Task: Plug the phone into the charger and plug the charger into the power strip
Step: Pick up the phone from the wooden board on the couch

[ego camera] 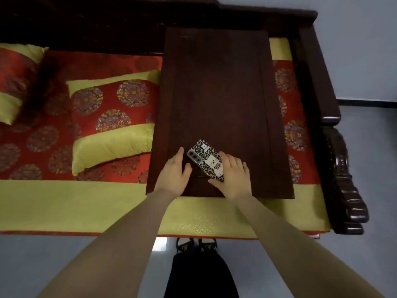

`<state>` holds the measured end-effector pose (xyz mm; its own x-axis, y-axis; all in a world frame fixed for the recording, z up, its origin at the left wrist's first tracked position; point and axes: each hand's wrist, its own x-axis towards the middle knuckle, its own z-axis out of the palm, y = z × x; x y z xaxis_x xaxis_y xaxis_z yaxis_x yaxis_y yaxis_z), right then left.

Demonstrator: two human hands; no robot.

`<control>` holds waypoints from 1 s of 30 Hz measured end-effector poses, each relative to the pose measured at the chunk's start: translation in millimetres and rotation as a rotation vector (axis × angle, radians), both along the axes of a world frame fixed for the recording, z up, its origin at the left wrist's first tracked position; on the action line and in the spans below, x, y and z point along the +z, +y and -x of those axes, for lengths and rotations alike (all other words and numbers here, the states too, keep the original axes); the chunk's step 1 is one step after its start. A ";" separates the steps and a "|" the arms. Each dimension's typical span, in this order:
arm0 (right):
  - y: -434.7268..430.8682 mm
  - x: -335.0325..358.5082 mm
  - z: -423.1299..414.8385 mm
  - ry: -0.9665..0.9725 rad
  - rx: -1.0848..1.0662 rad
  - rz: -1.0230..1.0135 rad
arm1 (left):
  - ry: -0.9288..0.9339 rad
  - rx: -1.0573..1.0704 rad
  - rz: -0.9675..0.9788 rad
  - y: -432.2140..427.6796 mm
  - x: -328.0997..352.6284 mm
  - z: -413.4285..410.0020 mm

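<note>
Nearest the camera: dark trouser legs and sandalled feet [196,246] on the grey floor, both bare forearms reaching forward over the yellow-edged seat cushion [86,203].

Phone [205,160], leopard-print case, lies camera-side up near the front edge of the dark wooden worktop [217,87], tilted diagonally.

Right hand [233,176]: fingers spread over the phone's right and lower edge, thumb at the near corner. Touching it; whether it is gripped or only covered I cannot tell.

Left hand [174,171]: fingers apart, flat on the worktop just beside the phone's camera end, holding nothing.

Charger and power strip: neither in view. Judged stage: taking up the phone, no plugging done yet.

Risks from here:
- Phone is near the worktop's front edge; a sliding pickup toward the body could push it off onto the cushion or floor.
- Glossy case and a grip from above with spread fingers could let it slip on lifting.
- Charging port end is hidden under the right hand, so orientation needs checking before inserting a cable.
</note>
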<state>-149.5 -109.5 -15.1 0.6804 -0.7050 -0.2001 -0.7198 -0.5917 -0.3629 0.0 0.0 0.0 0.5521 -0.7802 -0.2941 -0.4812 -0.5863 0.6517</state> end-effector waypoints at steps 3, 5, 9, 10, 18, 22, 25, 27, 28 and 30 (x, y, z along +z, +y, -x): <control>-1.3 -4.0 -3.4 -0.070 -0.007 -0.017 | 0.069 0.086 0.029 -6.1 -6.5 -5.2; -4.8 -2.2 -6.3 -0.113 -0.055 -0.071 | 0.133 0.151 0.032 -10.4 -8.1 -6.7; -10.2 4.8 -7.4 -0.187 -0.067 -0.146 | 0.287 0.353 0.072 -23.1 -6.8 -12.2; -11.0 8.0 -6.7 -0.198 -0.045 -0.160 | 0.367 0.410 0.073 -26.3 -4.5 -14.2; -12.7 55.4 -7.1 -0.143 0.278 -0.154 | 0.936 0.522 0.065 -10.5 22.2 -25.2; -2.6 75.8 -18.5 -0.076 0.483 -0.022 | 1.087 0.549 0.194 24.7 41.3 -24.2; 17.4 88.6 -40.4 -0.074 0.606 -0.021 | 1.050 0.648 0.325 67.2 57.2 -23.0; 40.2 95.2 -60.5 -0.101 0.718 -0.022 | 1.015 0.742 0.395 105.0 66.7 -23.3; 55.1 98.0 -71.0 -0.113 0.783 -0.022 | 1.002 0.791 0.431 127.3 71.4 -22.9; 89.9 103.7 -93.3 -0.124 0.915 -0.021 | 0.977 0.903 0.505 175.5 79.2 -21.1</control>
